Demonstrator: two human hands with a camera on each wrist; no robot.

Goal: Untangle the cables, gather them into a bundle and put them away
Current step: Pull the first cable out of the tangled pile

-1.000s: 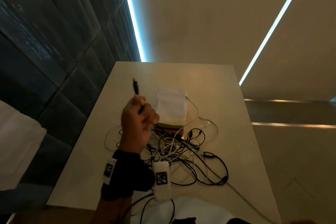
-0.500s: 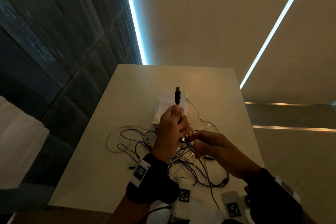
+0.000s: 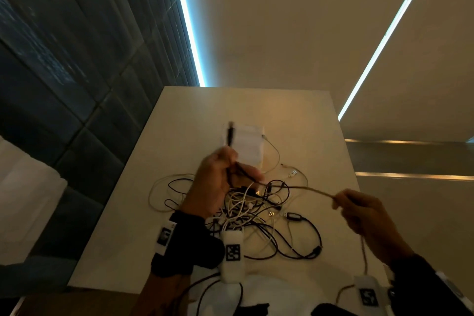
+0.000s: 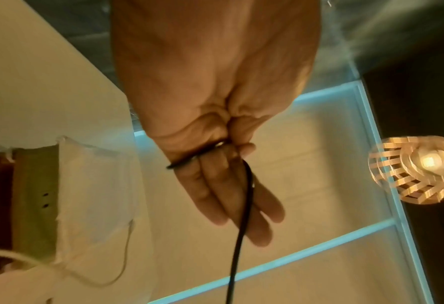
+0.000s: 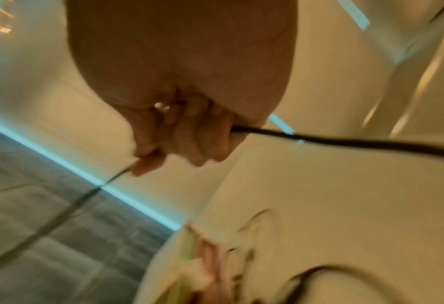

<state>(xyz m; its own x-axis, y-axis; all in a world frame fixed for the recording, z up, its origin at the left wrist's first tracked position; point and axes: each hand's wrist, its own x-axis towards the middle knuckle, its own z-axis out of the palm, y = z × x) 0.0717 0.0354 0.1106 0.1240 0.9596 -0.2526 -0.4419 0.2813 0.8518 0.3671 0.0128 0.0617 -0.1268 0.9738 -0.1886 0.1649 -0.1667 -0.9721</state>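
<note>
Dark padded wall panels and a beige ceiling crossed by two glowing light strips surround a pale rectangular table [image 3: 179, 120]. Near the middle of the table, toward its near edge, lies a loose tangle of thin black and white cables [image 3: 256, 213]. Just beyond the tangle, toward the far edge, sits a white cloth pouch [image 3: 247, 145], resting on something flat with brown and green layers whose nature cannot be told. The left hand [image 3: 218, 182] is raised above the tangle and pinches a thin black cable [image 4: 241, 226] between thumb and forefinger; the other fingers [image 4: 215, 197] stretch out almost straight beside the cable. The cable's dark plug [image 3: 230, 133] sticks up above the fist, in front of the pouch. From the left hand the cable runs taut and blurred over the tangle to the right hand [image 3: 364, 213], which is held up over the right side of the table, near its right edge. The right hand's fingers are curled round the cable, gripping it, and the cable trails on from the fist toward the person. Both wrists wear dark bands carrying white blocks with black-and-white square markers. In the left wrist view a slatted wooden lamp [image 4: 423, 168] glows overhead.
</note>
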